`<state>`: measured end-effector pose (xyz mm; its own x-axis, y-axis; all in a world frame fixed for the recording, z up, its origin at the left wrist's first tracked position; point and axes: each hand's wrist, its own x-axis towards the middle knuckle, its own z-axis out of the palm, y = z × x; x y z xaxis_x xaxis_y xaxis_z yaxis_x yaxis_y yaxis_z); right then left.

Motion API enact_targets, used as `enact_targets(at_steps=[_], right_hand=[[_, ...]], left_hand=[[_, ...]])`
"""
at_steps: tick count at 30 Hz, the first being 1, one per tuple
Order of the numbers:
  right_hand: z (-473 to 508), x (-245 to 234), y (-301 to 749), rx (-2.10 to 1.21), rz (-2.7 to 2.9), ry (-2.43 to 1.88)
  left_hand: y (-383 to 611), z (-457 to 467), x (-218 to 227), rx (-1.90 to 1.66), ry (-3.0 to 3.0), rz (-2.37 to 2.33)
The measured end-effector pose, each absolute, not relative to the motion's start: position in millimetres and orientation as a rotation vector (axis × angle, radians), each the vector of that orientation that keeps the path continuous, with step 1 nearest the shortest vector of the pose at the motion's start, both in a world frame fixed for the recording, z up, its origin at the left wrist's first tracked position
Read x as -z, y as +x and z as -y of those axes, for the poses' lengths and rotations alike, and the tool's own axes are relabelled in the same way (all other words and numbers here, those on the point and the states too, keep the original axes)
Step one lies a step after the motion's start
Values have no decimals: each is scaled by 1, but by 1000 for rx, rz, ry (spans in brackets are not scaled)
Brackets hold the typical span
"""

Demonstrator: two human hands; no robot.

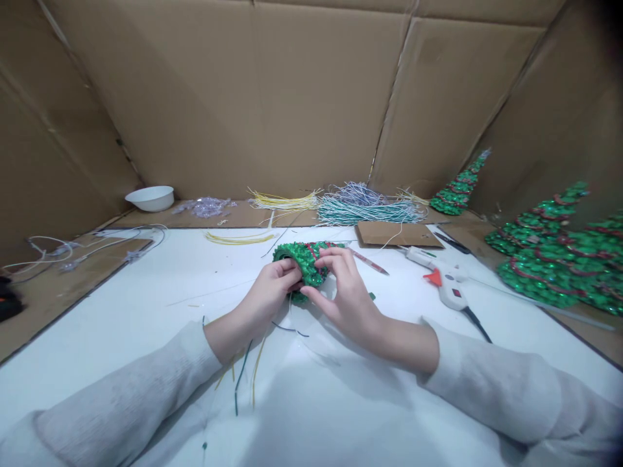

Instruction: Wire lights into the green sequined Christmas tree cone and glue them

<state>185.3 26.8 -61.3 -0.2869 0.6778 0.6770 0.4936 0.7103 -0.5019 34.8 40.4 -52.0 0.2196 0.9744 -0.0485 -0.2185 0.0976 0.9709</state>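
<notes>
1. Head view, location: the tree (307, 261) is between both hands above the white table (311, 415), tilted on its side, with its hollow base toward the left.
2. Head view, handling: the tree is probably light, with a rough, non-slip surface. The beaded covering and red garland may snag or detach; hold by the base rim.
3. Head view, left hand (270, 287): thumb and fingers pinch together on the tree's base rim; forearm angles inward.
4. Head view, right hand (349, 293): thumb and fingers are parted wide at the tree's side, wrist bent, without a clear grip.
</notes>
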Motion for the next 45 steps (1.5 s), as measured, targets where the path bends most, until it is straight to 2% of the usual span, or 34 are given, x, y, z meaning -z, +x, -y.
enact_targets(at_steps=[10, 19, 34, 45], right_hand=[[-26, 54, 184, -537, 1816, -1000], [-25, 46, 188, -495, 1855, -1110], [-27, 48, 185, -672, 1711, -1087], [-29, 50, 185, -750, 1693, -1045]], left_hand=[[34, -39, 56, -1092, 1087, -896], [33, -25, 49, -1114, 1122, -884], [45, -16, 42, -1157, 1178, -1158], [50, -12, 38, -1211, 1111, -1154]])
